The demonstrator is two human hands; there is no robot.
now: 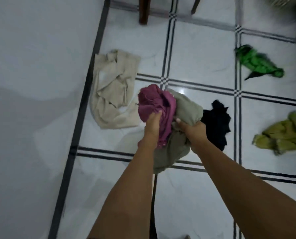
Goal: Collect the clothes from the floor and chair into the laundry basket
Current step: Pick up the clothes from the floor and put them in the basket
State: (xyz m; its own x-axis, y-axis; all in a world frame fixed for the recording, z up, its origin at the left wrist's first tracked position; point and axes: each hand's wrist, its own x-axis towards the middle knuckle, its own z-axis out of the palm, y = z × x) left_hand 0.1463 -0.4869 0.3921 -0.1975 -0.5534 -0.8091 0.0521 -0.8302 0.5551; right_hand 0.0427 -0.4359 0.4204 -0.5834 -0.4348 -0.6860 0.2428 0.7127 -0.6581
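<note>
Clothes lie on the floor (204,54). A beige cloth (112,90) is on the left. My left hand (152,126) grips a purple cloth (154,104) and my right hand (193,131) grips a grey cloth (187,107). A black cloth (216,121), a green cloth (257,62) and a yellow cloth (285,133) wait on the right. I am still gathering, so next I think I should drop these in the basket, which I cannot see.

Bare arms, bare hands.
Behind the left hand (151,128) and the right hand (194,132), both forearms are showing bare; a short, pale nail is showing on the right hand's thumb.
</note>
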